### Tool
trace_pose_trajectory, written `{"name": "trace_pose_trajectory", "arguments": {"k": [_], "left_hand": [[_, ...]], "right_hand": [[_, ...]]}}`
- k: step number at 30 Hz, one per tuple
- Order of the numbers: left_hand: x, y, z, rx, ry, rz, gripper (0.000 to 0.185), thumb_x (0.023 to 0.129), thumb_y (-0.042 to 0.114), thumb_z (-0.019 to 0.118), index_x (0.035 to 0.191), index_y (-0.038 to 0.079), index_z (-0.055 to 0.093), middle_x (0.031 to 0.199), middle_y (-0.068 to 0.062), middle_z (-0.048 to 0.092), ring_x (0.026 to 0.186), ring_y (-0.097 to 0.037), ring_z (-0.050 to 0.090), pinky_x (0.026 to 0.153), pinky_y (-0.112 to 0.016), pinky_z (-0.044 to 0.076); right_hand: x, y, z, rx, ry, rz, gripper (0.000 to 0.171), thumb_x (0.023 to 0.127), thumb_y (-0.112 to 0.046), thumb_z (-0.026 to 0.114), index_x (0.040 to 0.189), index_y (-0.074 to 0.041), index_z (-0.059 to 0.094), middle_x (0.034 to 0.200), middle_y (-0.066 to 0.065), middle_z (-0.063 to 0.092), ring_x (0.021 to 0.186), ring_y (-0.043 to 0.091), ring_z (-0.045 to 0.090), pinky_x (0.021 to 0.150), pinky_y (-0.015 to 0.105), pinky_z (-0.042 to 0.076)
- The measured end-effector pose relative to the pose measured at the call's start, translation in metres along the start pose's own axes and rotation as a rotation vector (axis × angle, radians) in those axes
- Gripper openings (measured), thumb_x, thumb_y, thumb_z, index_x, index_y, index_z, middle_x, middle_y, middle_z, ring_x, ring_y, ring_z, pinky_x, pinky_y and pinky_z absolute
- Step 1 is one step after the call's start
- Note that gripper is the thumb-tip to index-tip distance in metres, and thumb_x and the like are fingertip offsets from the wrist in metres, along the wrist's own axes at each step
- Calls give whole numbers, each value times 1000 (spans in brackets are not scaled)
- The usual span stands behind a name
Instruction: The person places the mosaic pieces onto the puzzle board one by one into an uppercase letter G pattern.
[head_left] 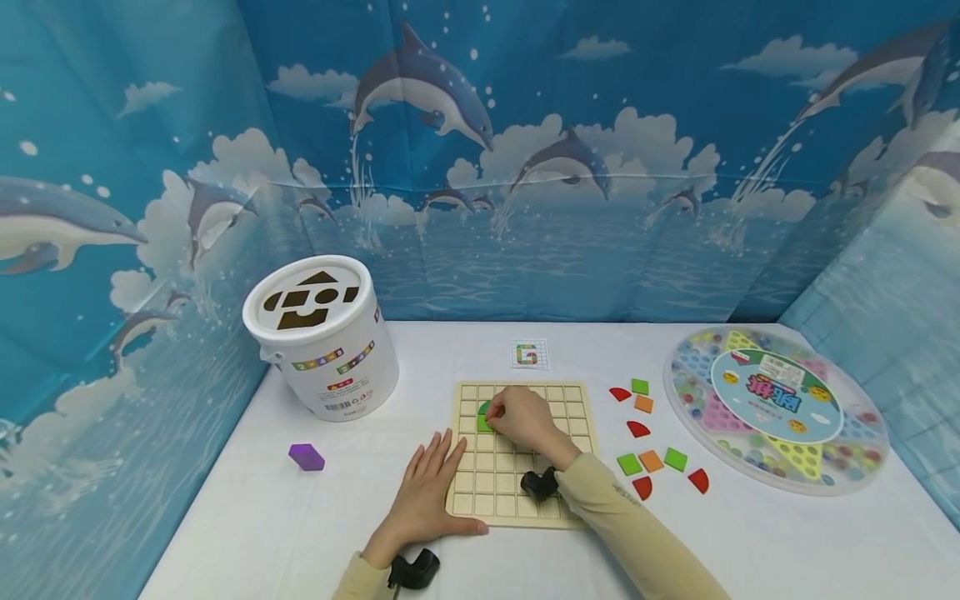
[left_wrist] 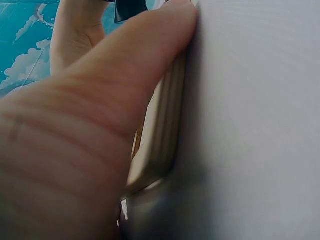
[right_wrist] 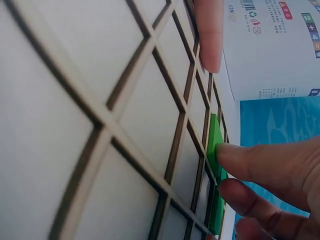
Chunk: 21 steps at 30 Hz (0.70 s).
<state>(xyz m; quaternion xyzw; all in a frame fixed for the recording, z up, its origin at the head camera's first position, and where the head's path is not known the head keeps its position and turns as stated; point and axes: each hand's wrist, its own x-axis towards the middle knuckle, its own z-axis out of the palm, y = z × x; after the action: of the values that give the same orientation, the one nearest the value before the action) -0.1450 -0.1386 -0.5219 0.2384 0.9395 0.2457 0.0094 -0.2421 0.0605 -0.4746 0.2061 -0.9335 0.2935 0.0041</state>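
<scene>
Green tile [head_left: 483, 414] under right hand [head_left: 525, 419] fingertips, on grid board [head_left: 558, 404]

Both arms wear long sleeves of a pale, cream-yellow fabric. The right sleeve [head_left: 630, 533] runs from the lower edge of the head view up towards the centre and ends in a plain cuff at the wrist; a short line of small dark lettering sits on it just below the cuff. The left sleeve [head_left: 360, 582] shows only as a small patch at the bottom edge. A small black camera mount [head_left: 538, 483] is strapped at the right wrist, and a like black mount [head_left: 412, 572] sits at the left wrist. The left hand [head_left: 427, 492] and the right hand [head_left: 525, 418] are bare, with no rings or gloves.
</scene>
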Motion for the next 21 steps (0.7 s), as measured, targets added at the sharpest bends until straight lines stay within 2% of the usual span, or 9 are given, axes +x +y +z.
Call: {"name": "trace_pose_trajectory", "arguments": {"k": [3,7,11,16,21], "left_hand": [[0,1,-1,-2,-2,0,116,66,71,69,151,6,24,156,-17,15,142,-34,8,111,-53,7],[0,2,-1,-3,-1,-4,116,66,71,70,151,6,24,156,-16,15,142,-34,8,110,-53,7],[0,1,0,-12,-5,-11,117,66,70,70,151,6,23,156,-16,14,142,-32,7,111,-51,6],[1,1,2,-15,-19,-25,117,65,71,70,152,7,22,157,-14,12,143,-30,4,111,-49,3],[1,0,3,-20,-13,-30,119,64,71,70,152,8,21,157,-13,11,143,-29,4,111,-48,2]], "right_hand": [[-1,1,-1,-15,-18,-12,11,79,-14,77,70,-17,72,69,-8,61,57,7,53,51,27,45],[-4,5,-5,-12,-68,-31,5,78,-17,78,79,-16,74,72,-9,62,63,7,55,56,28,46],[-11,11,-14,20,-103,-46,9,80,-19,76,87,-15,73,71,-11,58,63,7,52,58,29,45],[-28,24,-39,45,-87,-50,9,84,-22,73,90,-15,73,71,-12,57,60,7,48,55,28,42],[-48,48,-71,71,-66,-38,15,86,-22,71,97,-11,73,75,-11,59,57,8,48,50,27,40]]}}
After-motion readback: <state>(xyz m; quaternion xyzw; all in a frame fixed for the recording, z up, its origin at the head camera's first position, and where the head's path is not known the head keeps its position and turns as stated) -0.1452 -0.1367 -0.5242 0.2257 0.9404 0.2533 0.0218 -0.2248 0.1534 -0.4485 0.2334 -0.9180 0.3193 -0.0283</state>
